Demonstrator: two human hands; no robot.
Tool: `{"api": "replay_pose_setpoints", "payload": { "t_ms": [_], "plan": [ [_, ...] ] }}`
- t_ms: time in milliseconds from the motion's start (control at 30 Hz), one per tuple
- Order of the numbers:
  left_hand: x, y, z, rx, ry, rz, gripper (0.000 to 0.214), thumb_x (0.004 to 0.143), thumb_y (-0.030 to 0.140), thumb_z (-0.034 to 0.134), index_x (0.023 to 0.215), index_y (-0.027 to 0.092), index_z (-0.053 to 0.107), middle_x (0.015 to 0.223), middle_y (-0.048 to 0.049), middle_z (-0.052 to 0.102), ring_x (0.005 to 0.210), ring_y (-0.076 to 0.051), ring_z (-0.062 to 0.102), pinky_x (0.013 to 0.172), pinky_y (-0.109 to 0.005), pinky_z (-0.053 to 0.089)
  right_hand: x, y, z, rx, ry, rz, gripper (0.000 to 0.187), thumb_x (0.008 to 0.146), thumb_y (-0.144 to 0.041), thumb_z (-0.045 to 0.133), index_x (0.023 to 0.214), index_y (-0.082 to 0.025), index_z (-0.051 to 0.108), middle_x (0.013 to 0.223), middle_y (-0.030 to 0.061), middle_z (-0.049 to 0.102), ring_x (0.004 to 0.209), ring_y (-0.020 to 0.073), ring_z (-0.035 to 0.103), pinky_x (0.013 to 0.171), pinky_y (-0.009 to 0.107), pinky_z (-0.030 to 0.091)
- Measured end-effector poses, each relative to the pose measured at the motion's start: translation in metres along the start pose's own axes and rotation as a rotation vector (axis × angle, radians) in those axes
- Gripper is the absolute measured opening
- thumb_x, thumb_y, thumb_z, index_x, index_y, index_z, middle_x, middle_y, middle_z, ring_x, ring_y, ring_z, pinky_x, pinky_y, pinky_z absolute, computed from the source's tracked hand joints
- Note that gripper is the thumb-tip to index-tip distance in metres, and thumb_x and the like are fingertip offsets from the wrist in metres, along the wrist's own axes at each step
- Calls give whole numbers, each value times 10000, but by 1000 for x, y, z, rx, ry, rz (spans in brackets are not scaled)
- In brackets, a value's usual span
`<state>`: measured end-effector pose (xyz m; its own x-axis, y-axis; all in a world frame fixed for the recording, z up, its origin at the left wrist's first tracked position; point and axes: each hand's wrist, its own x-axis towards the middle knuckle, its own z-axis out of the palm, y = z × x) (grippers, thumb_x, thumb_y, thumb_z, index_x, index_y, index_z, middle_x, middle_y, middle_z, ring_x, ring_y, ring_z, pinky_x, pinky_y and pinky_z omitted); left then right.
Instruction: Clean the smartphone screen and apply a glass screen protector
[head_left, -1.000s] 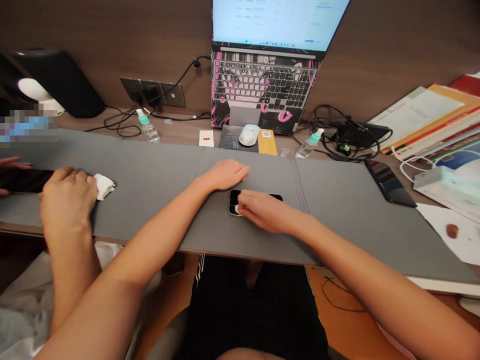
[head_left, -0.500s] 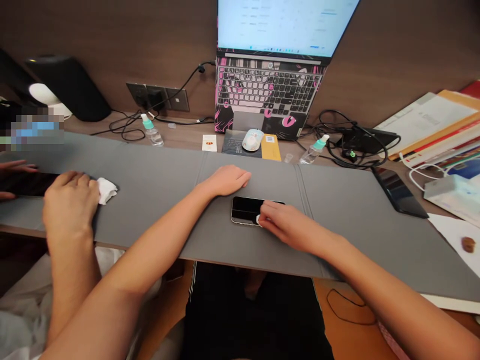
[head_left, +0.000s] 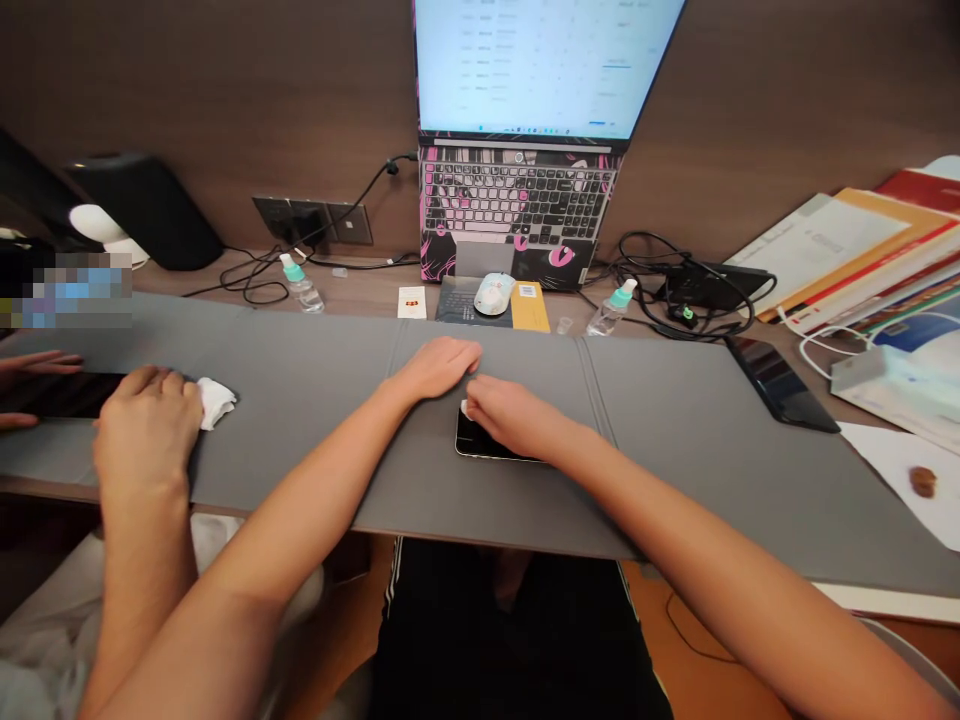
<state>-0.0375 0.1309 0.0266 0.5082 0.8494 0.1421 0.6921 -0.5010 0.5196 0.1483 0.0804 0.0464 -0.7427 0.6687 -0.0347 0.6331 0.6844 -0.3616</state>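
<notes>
A smartphone (head_left: 487,445) with a dark screen and a light rim lies flat on the grey desk mat (head_left: 315,390). Over its upper left part, my right hand (head_left: 514,412) is closed on a small white wipe (head_left: 466,408); only a bit of the wipe shows by the fingertips. The hand and wrist cover much of the phone's right side. My left hand (head_left: 441,366) rests on the mat just beyond the phone's left end, fingers curled, with nothing seen in it.
At the left, another person's hand (head_left: 150,430) holds a white tissue (head_left: 217,403) beside a dark device. A laptop (head_left: 517,200) stands behind, with a mouse (head_left: 494,294) in front. Two spray bottles (head_left: 301,284), cables and a black tablet (head_left: 781,383) line the desk.
My right hand has moved left and away from me with the wipe, from the phone's middle to its upper left corner. My left hand stays resting. The view has shifted slightly.
</notes>
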Motion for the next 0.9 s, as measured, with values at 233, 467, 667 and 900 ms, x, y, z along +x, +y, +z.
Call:
{"api": "replay_pose_setpoints", "payload": {
  "t_ms": [233, 467, 667, 900],
  "plan": [
    [0, 6, 2, -3, -51, 1, 369, 979, 314, 297, 714, 206, 530, 719, -12, 593, 682, -189, 483, 657, -322, 319, -59, 47, -18, 11, 28, 82, 202, 999, -239, 439, 798, -240, 418, 838, 41, 560, 723, 187, 533, 688, 303, 405],
    [0, 9, 3, 1, -70, -1, 367, 977, 325, 294, 709, 210, 518, 722, -14, 603, 679, -195, 485, 654, -324, 312, -84, 54, -20, 28, 70, 142, 228, 1007, -302, 412, 785, -249, 400, 812, 36, 547, 694, 189, 526, 658, 305, 400],
    [1, 10, 5, -1, -87, 9, 373, 967, 335, 283, 712, 212, 526, 737, -17, 620, 685, -197, 495, 662, -315, 311, -63, 55, -19, 19, 78, 104, 195, 967, -217, 463, 774, -240, 440, 805, 39, 565, 699, 187, 528, 673, 304, 403],
    [5, 10, 9, 8, -71, 22, 367, 955, 354, 286, 703, 209, 510, 747, -22, 623, 697, -194, 481, 649, -306, 281, -14, 32, -8, 37, 41, -13, 184, 948, -139, 526, 781, -214, 510, 815, 40, 605, 737, 176, 548, 720, 289, 417]
  ]
}}
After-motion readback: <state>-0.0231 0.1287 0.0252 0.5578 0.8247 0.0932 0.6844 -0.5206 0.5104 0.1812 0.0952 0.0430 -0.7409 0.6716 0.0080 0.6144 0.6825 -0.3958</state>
